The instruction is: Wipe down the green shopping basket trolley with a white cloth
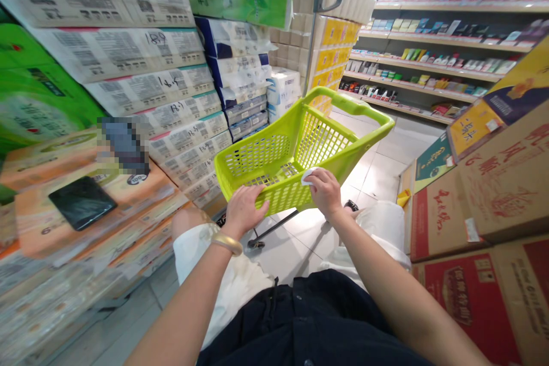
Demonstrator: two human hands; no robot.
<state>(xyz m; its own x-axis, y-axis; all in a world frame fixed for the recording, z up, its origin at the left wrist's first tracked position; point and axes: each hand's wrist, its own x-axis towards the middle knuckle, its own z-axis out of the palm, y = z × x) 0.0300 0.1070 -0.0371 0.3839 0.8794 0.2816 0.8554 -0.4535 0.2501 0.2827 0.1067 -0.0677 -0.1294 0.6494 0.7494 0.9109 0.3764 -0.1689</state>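
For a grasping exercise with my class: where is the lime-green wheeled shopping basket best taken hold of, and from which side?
Take the looped top rail of the lime-green wheeled shopping basket from above, palm down: it is a rounded bar standing clear of the mesh walls, which offer only small holes.

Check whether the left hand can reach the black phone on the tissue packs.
Probably yes: the left hand rests on the green shopping basket, and nothing stands between it and the black phone lying on the tissue packs.
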